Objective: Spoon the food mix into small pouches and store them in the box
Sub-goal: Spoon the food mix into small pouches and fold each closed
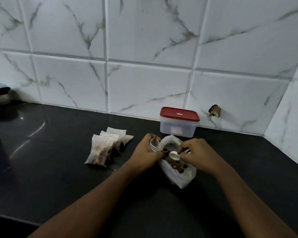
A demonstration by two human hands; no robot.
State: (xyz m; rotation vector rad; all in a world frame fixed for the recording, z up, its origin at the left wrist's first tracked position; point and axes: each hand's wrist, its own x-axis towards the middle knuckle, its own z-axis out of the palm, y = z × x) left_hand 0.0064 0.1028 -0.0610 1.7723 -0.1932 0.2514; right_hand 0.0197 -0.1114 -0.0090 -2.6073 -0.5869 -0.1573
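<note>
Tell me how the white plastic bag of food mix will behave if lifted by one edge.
Probably floppy: the bag is thin, crumpled film slumped on the counter. It would likely sag and may spill, since its mouth is open and the food mix lies loose.

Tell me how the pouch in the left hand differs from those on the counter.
The held pouch is gripped open by the left hand; the counter pouches lie untouched in a pile. The held pouch looks empty; the counter pouches hold brownish mix. Both are small clear plastic.
</note>
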